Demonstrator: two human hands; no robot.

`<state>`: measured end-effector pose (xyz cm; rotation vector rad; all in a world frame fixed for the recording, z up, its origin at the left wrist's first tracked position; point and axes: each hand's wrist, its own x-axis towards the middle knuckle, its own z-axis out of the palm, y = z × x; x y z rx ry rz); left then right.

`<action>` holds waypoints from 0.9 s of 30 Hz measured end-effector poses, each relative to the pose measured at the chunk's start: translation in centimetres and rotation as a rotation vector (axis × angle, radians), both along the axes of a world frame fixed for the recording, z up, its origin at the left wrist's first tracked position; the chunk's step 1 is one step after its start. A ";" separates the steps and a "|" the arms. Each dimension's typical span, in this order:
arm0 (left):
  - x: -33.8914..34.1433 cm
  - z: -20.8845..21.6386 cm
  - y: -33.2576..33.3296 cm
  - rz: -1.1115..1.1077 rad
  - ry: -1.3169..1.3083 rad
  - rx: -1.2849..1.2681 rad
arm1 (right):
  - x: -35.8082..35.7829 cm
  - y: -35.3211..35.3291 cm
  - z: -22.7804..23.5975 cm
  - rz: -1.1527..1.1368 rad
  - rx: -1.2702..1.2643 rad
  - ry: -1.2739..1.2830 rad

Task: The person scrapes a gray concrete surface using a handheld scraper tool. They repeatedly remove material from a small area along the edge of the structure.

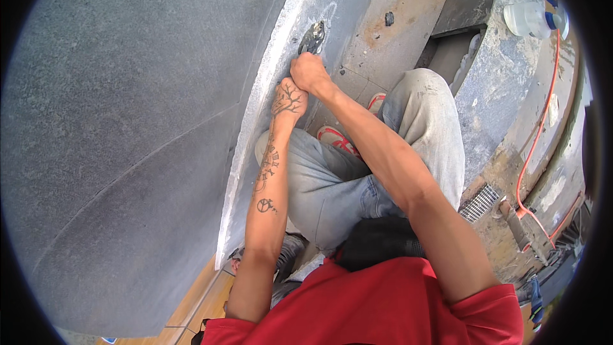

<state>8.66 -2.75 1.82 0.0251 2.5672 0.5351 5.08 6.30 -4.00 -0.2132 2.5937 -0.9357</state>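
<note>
A large grey stone slab (140,89) with a rough pale edge (265,83) rises at the left. On the grey face beyond that edge is a dark, ragged hole or patch (312,38) with pale bits in it. My right hand (310,71) is closed, its knuckles just on the near side of this patch. Close against it, my left hand (290,98) is also closed, beside the slab's edge. What the fingers hold, if anything, is hidden by the backs of both hands.
A dark crumb (389,19) lies on the stained tiles. To the right are an open grey box-like recess (450,57), a clear plastic jug (527,19), an orange hose (543,121), a perforated metal piece (479,202) and a cylindrical tool (514,225). My bent knees (428,115) are close to the slab.
</note>
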 end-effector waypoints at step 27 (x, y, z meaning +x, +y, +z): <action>3.0 -8.1 -0.3 0.006 0.126 0.272 | 2.5 -1.1 -2.6 -0.192 0.240 0.134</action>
